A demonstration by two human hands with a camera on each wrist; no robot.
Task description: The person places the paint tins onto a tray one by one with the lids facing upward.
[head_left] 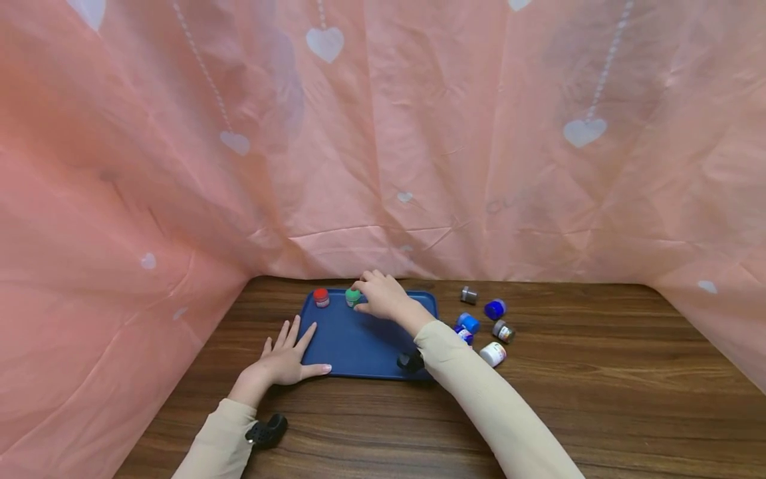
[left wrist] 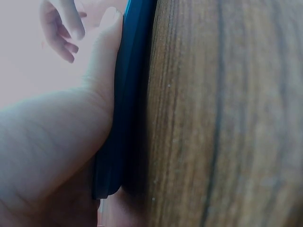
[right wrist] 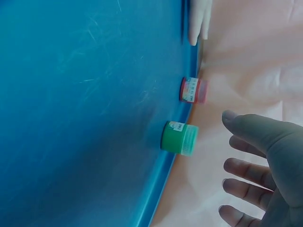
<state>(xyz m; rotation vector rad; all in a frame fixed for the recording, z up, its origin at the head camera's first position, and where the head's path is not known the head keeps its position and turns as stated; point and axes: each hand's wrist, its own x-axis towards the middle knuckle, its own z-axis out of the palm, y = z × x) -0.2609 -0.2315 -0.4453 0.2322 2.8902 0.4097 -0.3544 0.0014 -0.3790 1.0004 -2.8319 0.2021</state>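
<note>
Apparently lining red jar [head_left: 321, 298] and green jar [head_left: 352, 298] along the far edge of the tray [head_left: 353, 346]. Spread over its left edge with left hand [head_left: 286, 364]; loosely parted near the green jar, pinching nothing, with right hand [head_left: 385, 297]. Next, probably: reach right of the tray for light-blue jar [head_left: 469, 322].

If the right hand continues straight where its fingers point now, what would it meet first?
Probably the green jar, just ahead of the right hand, though the exact gap is hard to judge.
</note>
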